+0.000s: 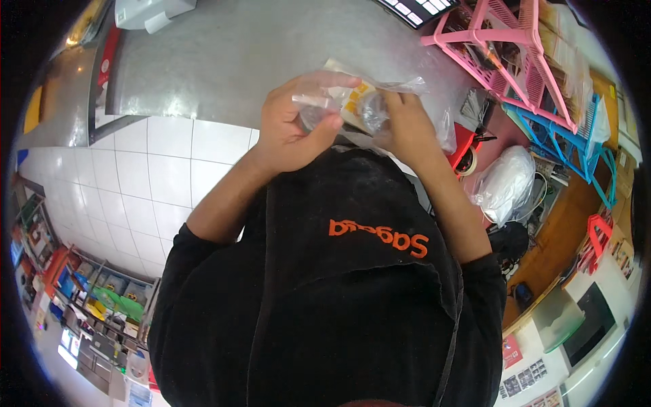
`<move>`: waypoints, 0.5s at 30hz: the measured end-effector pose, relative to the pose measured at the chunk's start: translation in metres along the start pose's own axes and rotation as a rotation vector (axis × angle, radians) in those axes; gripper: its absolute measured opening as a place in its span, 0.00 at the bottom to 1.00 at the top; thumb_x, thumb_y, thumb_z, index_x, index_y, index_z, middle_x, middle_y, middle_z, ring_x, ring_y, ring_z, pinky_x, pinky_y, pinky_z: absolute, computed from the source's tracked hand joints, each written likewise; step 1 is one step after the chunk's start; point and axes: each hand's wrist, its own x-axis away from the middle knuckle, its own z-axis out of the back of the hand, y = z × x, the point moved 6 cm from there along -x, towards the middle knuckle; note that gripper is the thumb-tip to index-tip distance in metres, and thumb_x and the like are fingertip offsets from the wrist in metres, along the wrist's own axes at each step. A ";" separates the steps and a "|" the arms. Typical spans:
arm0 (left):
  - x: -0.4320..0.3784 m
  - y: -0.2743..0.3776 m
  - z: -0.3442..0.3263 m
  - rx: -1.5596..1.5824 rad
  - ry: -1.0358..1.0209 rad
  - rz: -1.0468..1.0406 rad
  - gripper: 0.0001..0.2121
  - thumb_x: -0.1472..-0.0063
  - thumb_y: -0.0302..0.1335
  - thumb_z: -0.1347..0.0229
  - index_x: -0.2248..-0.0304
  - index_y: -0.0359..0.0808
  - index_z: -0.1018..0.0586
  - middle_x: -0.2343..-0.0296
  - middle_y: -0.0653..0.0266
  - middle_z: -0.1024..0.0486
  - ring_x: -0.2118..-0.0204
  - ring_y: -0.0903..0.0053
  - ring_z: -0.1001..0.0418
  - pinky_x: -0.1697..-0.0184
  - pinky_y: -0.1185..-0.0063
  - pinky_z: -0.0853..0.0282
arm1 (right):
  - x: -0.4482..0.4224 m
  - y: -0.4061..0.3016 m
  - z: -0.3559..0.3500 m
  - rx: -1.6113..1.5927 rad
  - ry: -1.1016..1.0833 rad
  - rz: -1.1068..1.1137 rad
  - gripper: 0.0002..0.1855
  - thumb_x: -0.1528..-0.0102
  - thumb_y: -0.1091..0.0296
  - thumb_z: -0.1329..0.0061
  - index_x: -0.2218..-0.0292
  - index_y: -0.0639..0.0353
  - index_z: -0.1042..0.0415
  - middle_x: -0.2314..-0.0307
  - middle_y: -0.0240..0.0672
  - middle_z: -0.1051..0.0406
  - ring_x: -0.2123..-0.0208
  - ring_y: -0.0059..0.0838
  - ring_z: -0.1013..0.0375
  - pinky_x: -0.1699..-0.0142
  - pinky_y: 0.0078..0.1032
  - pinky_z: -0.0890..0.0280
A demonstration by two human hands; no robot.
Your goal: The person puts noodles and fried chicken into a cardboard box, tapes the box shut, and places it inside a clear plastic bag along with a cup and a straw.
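Observation:
My left hand (pixel 300 122) curls around a small piece of clear plastic, possibly a cup or a lid (pixel 319 109), between thumb and fingers. To its right, my right hand (pixel 411 122) has its fingers bent against a rounded clear plastic item (pixel 373 112), whose exact kind I cannot tell. A clear plastic bag (pixel 445 119) spreads around the right hand. Between the hands lies a pale packet with yellow print (pixel 354 104), partly covered by the plastic. Both hands are over the near edge of a grey metal counter (pixel 203 66), just beyond my black apron (pixel 356 193).
Pink plastic rack (pixel 503 35) and blue plastic rack (pixel 559 132) stand at the right. Nearer are a red tape dispenser (pixel 462 145) and a white plastic-wrapped bundle (pixel 508 185). A lit screen (pixel 414 10) and a white machine (pixel 147 10) sit at the far edge.

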 end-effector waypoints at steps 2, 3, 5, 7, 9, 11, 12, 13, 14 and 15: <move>-0.010 0.013 -0.004 -0.109 -0.095 -0.063 0.03 0.41 0.22 0.43 0.66 0.34 0.23 0.54 0.50 0.23 0.59 0.70 0.22 0.57 0.74 0.28 | -0.008 0.001 -0.011 0.021 -0.112 -0.048 0.39 0.60 0.70 0.37 0.46 0.58 0.36 0.53 0.52 0.32 0.50 0.52 0.32 0.47 0.42 0.34; -0.012 0.020 -0.005 -0.157 -0.109 -0.030 0.03 0.41 0.22 0.43 0.66 0.34 0.23 0.55 0.51 0.23 0.59 0.70 0.22 0.57 0.75 0.28 | -0.014 -0.002 -0.011 0.022 -0.221 -0.086 0.34 0.57 0.69 0.40 0.48 0.59 0.34 0.54 0.51 0.32 0.49 0.52 0.33 0.47 0.42 0.33; -0.015 0.030 -0.007 -0.282 -0.121 0.051 0.04 0.44 0.22 0.42 0.67 0.34 0.22 0.57 0.54 0.21 0.60 0.69 0.21 0.57 0.75 0.29 | -0.012 -0.003 -0.010 0.063 -0.268 -0.078 0.28 0.53 0.68 0.43 0.50 0.60 0.33 0.55 0.49 0.30 0.49 0.51 0.33 0.48 0.42 0.32; -0.019 0.036 -0.004 -0.434 -0.117 0.145 0.05 0.47 0.21 0.42 0.69 0.33 0.21 0.62 0.56 0.20 0.63 0.66 0.20 0.58 0.75 0.29 | -0.001 -0.001 -0.002 0.151 -0.144 0.010 0.27 0.52 0.67 0.43 0.50 0.61 0.33 0.59 0.47 0.29 0.50 0.49 0.31 0.50 0.41 0.30; -0.022 0.048 -0.003 -0.679 -0.111 0.112 0.06 0.51 0.22 0.42 0.70 0.33 0.21 0.66 0.58 0.20 0.66 0.65 0.21 0.61 0.73 0.30 | 0.016 0.002 0.017 0.242 -0.018 0.020 0.26 0.51 0.64 0.42 0.52 0.63 0.31 0.61 0.46 0.28 0.51 0.47 0.30 0.51 0.39 0.29; -0.026 0.058 -0.003 -0.877 -0.106 0.025 0.08 0.54 0.23 0.42 0.71 0.34 0.21 0.69 0.60 0.21 0.67 0.64 0.23 0.65 0.71 0.32 | 0.034 0.005 0.037 0.318 -0.030 -0.002 0.25 0.51 0.58 0.41 0.55 0.63 0.29 0.63 0.45 0.27 0.53 0.45 0.29 0.51 0.38 0.30; -0.026 0.062 -0.004 -0.958 -0.101 -0.040 0.09 0.56 0.23 0.42 0.71 0.34 0.21 0.70 0.60 0.21 0.67 0.64 0.24 0.66 0.71 0.33 | 0.042 0.008 0.047 0.345 -0.105 -0.020 0.26 0.52 0.55 0.40 0.56 0.63 0.28 0.63 0.44 0.27 0.54 0.44 0.29 0.52 0.38 0.31; -0.026 0.066 -0.007 -1.034 -0.099 -0.109 0.10 0.58 0.24 0.43 0.72 0.34 0.21 0.71 0.61 0.22 0.68 0.64 0.25 0.68 0.71 0.34 | 0.050 0.011 0.056 0.368 -0.181 -0.043 0.27 0.52 0.51 0.39 0.58 0.62 0.27 0.64 0.43 0.27 0.55 0.43 0.28 0.53 0.38 0.31; -0.028 0.065 -0.008 -1.017 -0.103 -0.117 0.10 0.58 0.24 0.43 0.72 0.34 0.21 0.71 0.61 0.22 0.67 0.64 0.25 0.66 0.70 0.34 | 0.056 0.010 0.066 0.351 -0.209 -0.020 0.26 0.51 0.46 0.42 0.63 0.62 0.25 0.66 0.40 0.27 0.58 0.39 0.27 0.54 0.36 0.31; -0.029 0.065 -0.009 -0.999 -0.105 -0.125 0.10 0.59 0.23 0.43 0.72 0.34 0.21 0.71 0.61 0.23 0.66 0.63 0.25 0.65 0.70 0.33 | 0.062 0.006 0.074 0.422 -0.260 0.015 0.23 0.49 0.48 0.43 0.63 0.61 0.24 0.67 0.39 0.27 0.59 0.38 0.27 0.54 0.35 0.31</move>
